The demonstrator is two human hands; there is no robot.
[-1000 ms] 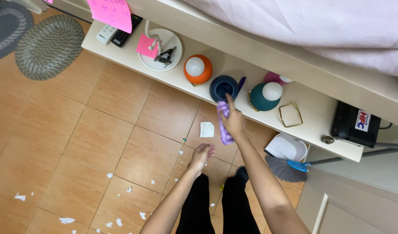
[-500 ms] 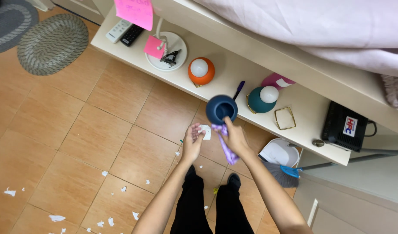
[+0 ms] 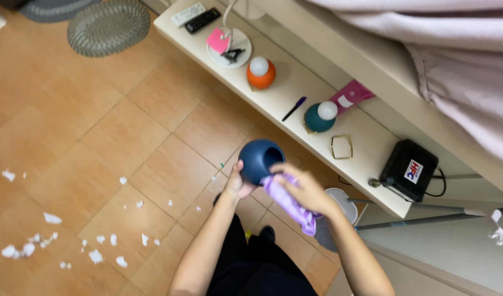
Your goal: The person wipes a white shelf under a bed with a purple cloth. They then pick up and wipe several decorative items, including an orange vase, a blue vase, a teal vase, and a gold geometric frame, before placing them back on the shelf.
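My left hand [image 3: 236, 183] grips a round dark blue vase [image 3: 259, 159] from below, its mouth turned toward the right. My right hand [image 3: 302, 189] holds a purple cloth [image 3: 291, 205] pressed against the vase's side, the cloth hanging down under the hand. Both hands are in front of me above the tiled floor, just off the low white shelf [image 3: 366, 148].
On the shelf stand an orange vase [image 3: 260, 74], a teal vase [image 3: 319, 118], a purple pen [image 3: 293, 108], a gold wire hexagon [image 3: 342, 146], a black box [image 3: 410, 170], a pink card [image 3: 351, 96], two remotes [image 3: 195, 15] and a lamp base [image 3: 229, 46]. White paper scraps [image 3: 54, 235] litter the floor. A grey round mat [image 3: 109, 26] lies far left.
The blue vase left the shelf and now sits in my left hand, which rose to take it. My right hand with the cloth moved onto the vase.
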